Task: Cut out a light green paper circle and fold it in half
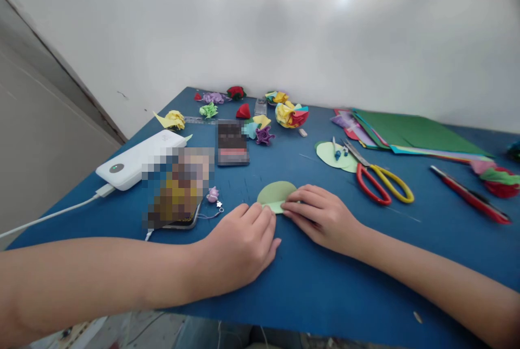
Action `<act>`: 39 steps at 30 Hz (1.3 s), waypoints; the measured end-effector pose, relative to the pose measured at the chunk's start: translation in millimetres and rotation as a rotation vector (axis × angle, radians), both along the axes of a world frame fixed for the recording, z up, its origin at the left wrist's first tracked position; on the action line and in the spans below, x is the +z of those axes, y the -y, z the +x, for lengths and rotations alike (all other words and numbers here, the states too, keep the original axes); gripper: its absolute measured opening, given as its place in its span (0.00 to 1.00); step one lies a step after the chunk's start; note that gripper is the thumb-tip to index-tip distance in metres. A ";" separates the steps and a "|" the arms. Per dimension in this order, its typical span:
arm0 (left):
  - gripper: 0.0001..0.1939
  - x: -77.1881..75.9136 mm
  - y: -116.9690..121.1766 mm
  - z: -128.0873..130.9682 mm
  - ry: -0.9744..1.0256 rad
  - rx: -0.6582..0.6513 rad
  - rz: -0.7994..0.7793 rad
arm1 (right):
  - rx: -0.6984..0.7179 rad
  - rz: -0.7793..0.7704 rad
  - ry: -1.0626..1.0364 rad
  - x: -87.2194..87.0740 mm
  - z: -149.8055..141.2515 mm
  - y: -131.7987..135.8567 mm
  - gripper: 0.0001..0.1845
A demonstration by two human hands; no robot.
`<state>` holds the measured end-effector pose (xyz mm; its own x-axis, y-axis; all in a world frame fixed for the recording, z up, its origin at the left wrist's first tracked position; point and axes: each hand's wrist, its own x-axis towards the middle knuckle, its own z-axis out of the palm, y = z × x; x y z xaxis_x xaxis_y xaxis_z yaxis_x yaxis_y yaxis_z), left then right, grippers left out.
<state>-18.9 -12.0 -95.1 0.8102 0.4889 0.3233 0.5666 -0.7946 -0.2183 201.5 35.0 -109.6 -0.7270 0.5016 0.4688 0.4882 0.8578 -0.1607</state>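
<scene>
Both forearms cross the bench (pixel 325 284). Left hand (pixel 239 246) and right hand (pixel 320 219) press fingertips onto a folded green paper disc (pixel 276 194), lying mid-bench. Paper appears light, thin, easily creased; hold at the folded edge.

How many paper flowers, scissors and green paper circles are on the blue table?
Crumpled paper flowers: about 10, some small and bunched at the back edge
Scissors: 1
Light green paper circles: 2, one under both hands, one by the scissors
Total: about 13
</scene>
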 end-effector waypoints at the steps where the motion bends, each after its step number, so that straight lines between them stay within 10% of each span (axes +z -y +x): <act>1: 0.19 0.5 -0.2 0.0 0.000 -0.011 -0.002 | -0.001 -0.010 0.000 -0.3 0.2 -0.2 0.08; 18: 0.20 4.3 -1.9 -0.3 -0.025 -0.039 -0.073 | 0.013 -0.084 -0.051 -3.1 2.5 -5.4 0.09; 39: 0.20 1.5 2.3 0.2 -0.032 -0.003 0.037 | 0.059 0.372 0.165 10.1 -3.7 6.2 0.11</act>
<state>-18.7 -14.3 -93.6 0.8219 0.4746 0.3150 0.5565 -0.7871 -0.2661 197.8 28.9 -99.6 -0.8303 0.2753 0.4846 0.4297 0.8700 0.2419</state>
